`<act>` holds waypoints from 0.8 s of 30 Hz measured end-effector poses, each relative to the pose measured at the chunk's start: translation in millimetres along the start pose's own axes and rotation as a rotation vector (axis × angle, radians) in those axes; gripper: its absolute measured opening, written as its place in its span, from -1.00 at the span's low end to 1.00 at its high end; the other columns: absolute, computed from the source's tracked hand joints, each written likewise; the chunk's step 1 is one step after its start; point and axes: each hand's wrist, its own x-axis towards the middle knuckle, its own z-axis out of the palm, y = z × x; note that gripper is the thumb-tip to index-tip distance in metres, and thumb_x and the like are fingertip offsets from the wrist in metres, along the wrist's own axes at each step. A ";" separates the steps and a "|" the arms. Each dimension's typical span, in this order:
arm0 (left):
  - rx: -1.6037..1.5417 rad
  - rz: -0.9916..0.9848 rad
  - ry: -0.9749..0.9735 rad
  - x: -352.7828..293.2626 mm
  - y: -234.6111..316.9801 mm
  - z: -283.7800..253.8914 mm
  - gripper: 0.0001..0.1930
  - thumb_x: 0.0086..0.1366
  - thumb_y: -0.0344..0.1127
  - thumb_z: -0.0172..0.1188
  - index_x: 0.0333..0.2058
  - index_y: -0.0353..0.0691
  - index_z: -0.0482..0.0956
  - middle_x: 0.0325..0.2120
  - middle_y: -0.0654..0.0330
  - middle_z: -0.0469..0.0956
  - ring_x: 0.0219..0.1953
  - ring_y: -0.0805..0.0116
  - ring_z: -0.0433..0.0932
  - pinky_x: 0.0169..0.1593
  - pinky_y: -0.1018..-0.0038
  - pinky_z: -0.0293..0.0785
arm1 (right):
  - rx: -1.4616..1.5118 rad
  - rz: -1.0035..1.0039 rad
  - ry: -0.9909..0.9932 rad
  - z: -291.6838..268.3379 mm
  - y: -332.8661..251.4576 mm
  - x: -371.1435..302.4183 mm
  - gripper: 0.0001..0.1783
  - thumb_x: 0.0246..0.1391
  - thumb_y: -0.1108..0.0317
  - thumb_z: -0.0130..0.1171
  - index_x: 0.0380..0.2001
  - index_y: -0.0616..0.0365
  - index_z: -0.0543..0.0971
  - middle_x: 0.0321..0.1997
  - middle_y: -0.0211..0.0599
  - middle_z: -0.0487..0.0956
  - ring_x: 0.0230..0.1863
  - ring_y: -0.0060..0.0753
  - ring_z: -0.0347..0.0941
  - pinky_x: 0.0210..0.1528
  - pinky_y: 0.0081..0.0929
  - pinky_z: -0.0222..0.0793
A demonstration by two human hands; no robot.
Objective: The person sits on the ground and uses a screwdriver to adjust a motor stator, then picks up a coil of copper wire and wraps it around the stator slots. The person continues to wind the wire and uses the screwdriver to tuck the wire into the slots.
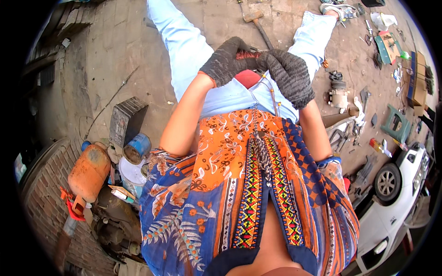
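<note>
Both hands wear dark grey knit gloves and meet over my lap. My left hand [224,62] is closed, its fingers curled round a bundle of reddish, copper-coloured wire [247,54]. My right hand [289,76] is closed too, its fingertips pressed at the right end of that bundle. Glove fabric hides much of what lies between the hands. Below them, between my thighs, shows a smooth red rounded surface [247,78]. Past my hands, a hammer [253,17] lies on the ground with its handle slanting toward my right hand.
At left stand a dark box-shaped case [128,118], a blue tin [137,148] and an orange gas cylinder [90,170]. On the right, a compressor-like metal part [339,95], a green plastic stool [397,123], cardboard boxes [417,83] and scattered tools lie near a white car [391,207].
</note>
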 end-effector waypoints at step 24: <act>0.356 0.243 -0.193 -2.2 93.0 -51.4 -0.53 -0.02 -0.27 0.41 -0.20 -0.31 0.39 -0.35 0.12 0.40 -0.29 0.23 0.42 -0.19 0.40 0.37 | 0.143 -0.073 -0.251 -61.1 -18.8 64.2 -0.78 0.09 0.34 0.14 -0.29 0.30 0.60 -0.32 -0.24 0.63 -0.26 -0.49 0.54 -0.17 -0.51 0.45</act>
